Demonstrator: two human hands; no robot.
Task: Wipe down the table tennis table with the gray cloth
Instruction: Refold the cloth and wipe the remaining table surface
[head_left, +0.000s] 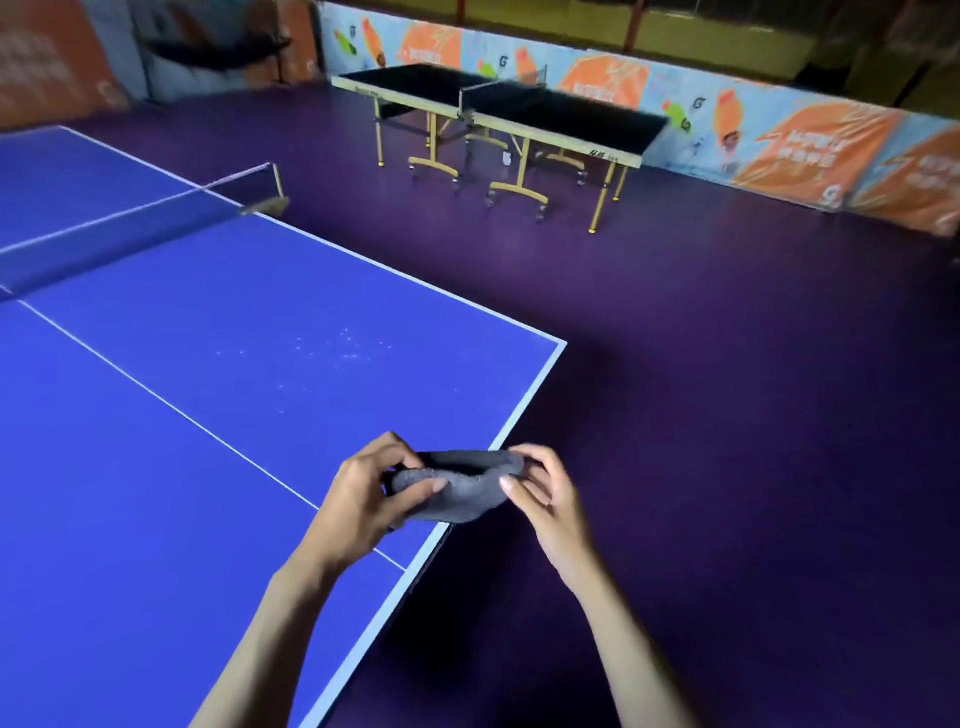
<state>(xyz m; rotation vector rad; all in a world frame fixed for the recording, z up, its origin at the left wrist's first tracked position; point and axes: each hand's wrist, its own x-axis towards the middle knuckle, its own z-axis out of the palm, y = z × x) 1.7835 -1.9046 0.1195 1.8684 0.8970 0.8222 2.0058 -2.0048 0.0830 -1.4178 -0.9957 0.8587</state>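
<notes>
A blue table tennis table (218, 364) with white lines fills the left of the head view, its near right edge running under my hands. The gray cloth (457, 491) is bunched between both hands, held just above that edge. My left hand (363, 499) pinches its left end with thumb and fingers. My right hand (545, 493) pinches the right end. Pale specks (348, 348) dot the blue surface a little ahead of the cloth.
The net (156, 218) crosses the table at upper left. A second, dark table tennis table (519, 109) on yellow legs stands further back. Dark purple floor (727, 415) spreads to the right. Orange and blue banners (779, 135) line the far wall.
</notes>
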